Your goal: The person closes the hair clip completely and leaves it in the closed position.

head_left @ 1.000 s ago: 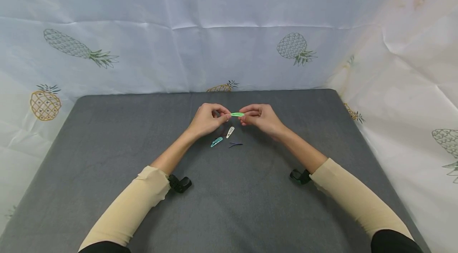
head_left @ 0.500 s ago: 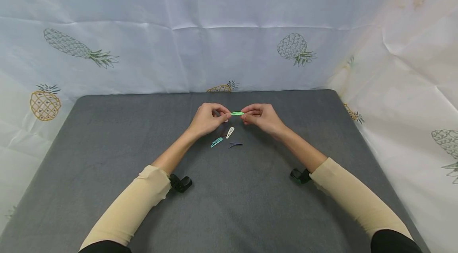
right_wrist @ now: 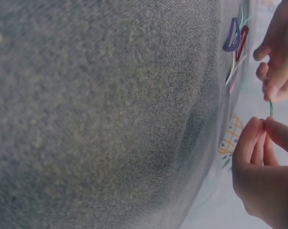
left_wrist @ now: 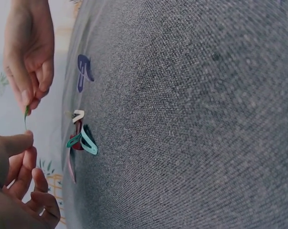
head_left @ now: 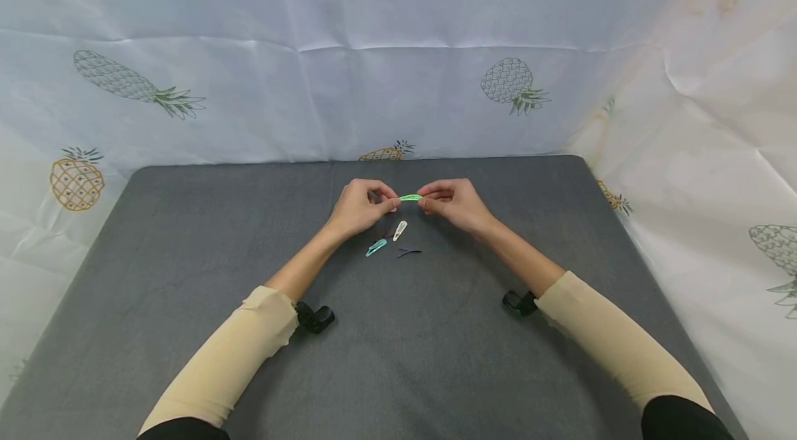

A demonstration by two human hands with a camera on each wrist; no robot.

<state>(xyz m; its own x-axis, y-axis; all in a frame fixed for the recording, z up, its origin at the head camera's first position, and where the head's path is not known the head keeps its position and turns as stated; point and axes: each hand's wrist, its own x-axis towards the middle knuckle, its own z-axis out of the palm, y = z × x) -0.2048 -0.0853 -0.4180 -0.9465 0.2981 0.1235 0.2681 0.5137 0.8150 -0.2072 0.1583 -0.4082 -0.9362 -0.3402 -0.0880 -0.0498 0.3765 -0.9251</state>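
Surface: grey cloth table, pineapple-print sheets behind.
Near: teal clip, dark clip and white clip lie below the hands.
Beyond: green hair clip held above the table, left hand and right hand pinching opposite ends between curled fingertips.

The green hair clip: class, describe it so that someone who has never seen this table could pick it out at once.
On the grey table, look just past the middle, where the left hand and right hand meet. The green hair clip is pinched between them. It alone is off the cloth; the white clip, teal clip and dark clip lie flat.
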